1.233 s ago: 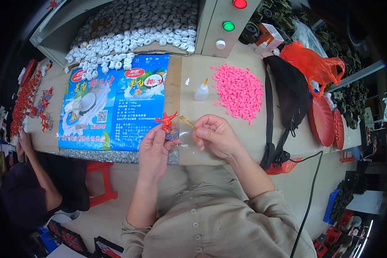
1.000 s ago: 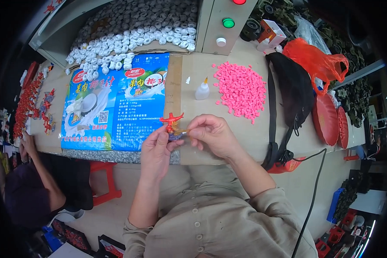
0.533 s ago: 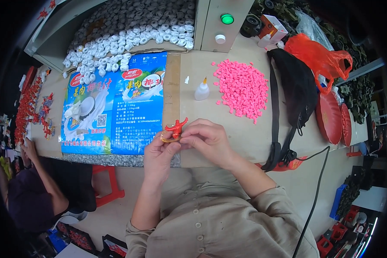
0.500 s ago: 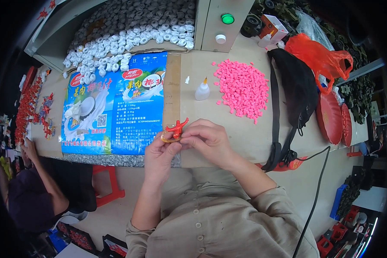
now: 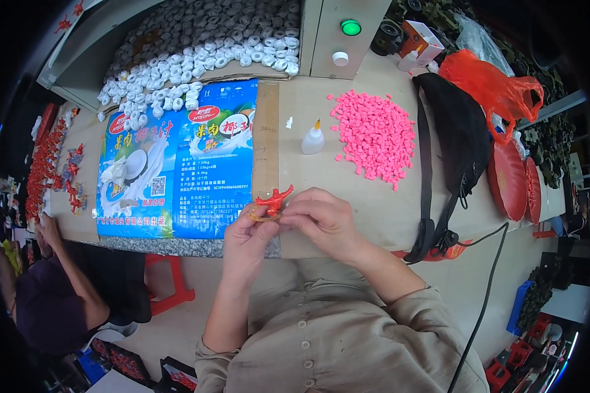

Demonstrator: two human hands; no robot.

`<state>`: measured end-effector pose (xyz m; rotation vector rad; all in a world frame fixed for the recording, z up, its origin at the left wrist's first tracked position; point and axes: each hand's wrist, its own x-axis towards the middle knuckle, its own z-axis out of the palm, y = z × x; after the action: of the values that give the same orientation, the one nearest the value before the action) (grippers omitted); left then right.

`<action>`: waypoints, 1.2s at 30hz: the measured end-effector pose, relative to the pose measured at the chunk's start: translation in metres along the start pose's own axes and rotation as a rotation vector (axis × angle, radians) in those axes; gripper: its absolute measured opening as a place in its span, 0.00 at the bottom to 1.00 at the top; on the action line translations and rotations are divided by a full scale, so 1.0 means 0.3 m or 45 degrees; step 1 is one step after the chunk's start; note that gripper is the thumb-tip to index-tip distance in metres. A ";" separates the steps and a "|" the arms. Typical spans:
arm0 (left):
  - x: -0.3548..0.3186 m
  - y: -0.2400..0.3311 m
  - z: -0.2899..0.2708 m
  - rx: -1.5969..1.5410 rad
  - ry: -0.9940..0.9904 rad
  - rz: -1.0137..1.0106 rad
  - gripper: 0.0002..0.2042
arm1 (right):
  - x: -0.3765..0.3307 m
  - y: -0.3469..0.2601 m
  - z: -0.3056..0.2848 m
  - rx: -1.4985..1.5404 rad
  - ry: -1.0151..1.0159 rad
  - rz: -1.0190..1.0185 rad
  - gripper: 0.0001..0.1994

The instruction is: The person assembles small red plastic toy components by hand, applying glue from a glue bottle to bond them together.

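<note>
Close to the table's front edge, both my hands meet at a small red figurine [image 5: 273,200] with outstretched arms and a yellowish, curved piece at its foot. My left hand [image 5: 246,241] is closed on the figurine's lower part, thumb and fingers pinching it. My right hand [image 5: 328,221] is closed too, its thumb and fingertips pinched together against the figurine's right side; the exact spot they grip is hidden. Beyond my hands stands a small white squeeze bottle [image 5: 313,141] with a yellow tip. A heap of small pink pieces [image 5: 377,137] lies to its right.
Blue printed cardboard [image 5: 206,177] covers the table on the left, with many white rounded pieces [image 5: 242,56] behind it. A black bag [image 5: 449,124] and an orange plastic bag [image 5: 488,85] lie right. Red figurines [image 5: 46,157] line the far left beside a co-worker [image 5: 59,288].
The red figurine has tilted slightly between my fingers, and my hands have shifted a little. The whole view has moved slightly; the bottle and heaps stay in place on the table.
</note>
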<state>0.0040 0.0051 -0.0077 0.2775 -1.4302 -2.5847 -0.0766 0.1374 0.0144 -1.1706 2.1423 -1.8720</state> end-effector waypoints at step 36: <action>-0.002 0.015 -0.004 -0.067 -0.079 -0.028 0.13 | -0.007 0.009 0.019 -0.203 0.022 -0.226 0.06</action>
<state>0.0051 0.0020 -0.0044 0.2084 -1.3842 -2.6659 -0.0737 0.1338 0.0097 -1.4244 2.3033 -1.8097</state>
